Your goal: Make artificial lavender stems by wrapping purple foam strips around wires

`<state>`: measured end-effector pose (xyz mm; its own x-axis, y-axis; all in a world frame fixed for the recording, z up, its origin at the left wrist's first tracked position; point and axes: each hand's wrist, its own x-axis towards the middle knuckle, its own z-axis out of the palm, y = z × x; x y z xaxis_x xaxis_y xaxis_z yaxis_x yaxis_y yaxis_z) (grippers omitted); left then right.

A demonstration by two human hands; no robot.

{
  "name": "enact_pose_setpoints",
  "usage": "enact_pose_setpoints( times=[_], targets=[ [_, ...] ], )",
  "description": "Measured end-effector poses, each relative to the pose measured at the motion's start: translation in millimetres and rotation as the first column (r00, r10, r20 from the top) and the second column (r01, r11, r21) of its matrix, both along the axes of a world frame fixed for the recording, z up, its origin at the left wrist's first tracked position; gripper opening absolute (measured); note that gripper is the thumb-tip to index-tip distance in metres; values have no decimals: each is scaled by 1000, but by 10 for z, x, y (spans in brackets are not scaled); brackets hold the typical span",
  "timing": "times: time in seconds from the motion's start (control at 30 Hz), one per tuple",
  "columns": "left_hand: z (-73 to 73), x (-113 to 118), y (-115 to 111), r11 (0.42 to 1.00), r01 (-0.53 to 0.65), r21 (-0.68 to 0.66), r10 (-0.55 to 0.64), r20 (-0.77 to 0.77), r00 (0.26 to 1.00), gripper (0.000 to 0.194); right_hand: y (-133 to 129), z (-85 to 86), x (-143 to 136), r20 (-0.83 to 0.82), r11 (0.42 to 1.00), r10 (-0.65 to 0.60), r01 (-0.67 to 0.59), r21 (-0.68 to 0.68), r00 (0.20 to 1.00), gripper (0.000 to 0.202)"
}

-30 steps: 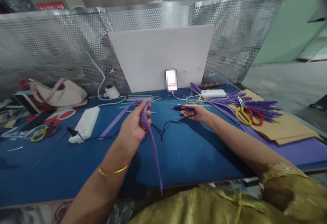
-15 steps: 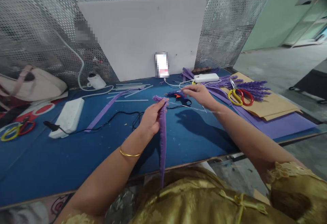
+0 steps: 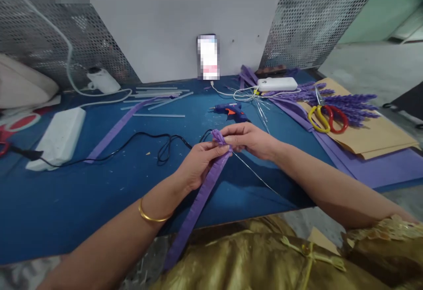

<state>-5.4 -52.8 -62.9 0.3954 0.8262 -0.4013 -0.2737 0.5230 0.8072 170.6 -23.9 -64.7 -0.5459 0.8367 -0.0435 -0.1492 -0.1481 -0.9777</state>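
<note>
My left hand is closed, its thumb and fingers pinching a purple fringed strip. From that pinch the strip's long tail hangs down past the table's front edge. The strip's upper end is wound into a small purple flower tip around a thin wire, which slants down to the right. My right hand is also closed, thumb and fingertips pressed on the wound part close to the left thumb. Just behind the hands lies a blue glue gun with an orange trigger.
Glue sticks and another purple strip lie left of centre. A power strip with a black cord is farther left. At right are scissors, purple flower sprigs and brown paper. A phone stands at the back.
My right hand has come left and down from beside the glue gun to the wound tip. The strip's tail now slants to the lower left, and the view has tilted down.
</note>
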Motion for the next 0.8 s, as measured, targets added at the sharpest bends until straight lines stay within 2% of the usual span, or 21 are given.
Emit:
enact_pose_setpoints(
  times=[0.27, 0.43, 0.63, 0.8],
  targets=[
    [-11, -8, -15, 996, -20, -88, 19, -14, 1000, 18, -3, -41, -36, -111, 989, -48, 31, -145, 993, 16],
    [-11, -15, -20, 996, -26, -83, 25, -8, 1000, 13, 18, -59, -16, -175, 964, 26, -71, -257, 984, 26],
    [3, -30, -26, 995, -28, -94, 25, -34, 999, 17, 35, -88, -14, -190, 950, -14, -46, -310, 982, 24],
    [5, -38, -31, 996, -4, -94, 2, -23, 1000, 19, 29, -92, -16, -193, 942, 11, -75, -327, 981, 24]
  ],
)
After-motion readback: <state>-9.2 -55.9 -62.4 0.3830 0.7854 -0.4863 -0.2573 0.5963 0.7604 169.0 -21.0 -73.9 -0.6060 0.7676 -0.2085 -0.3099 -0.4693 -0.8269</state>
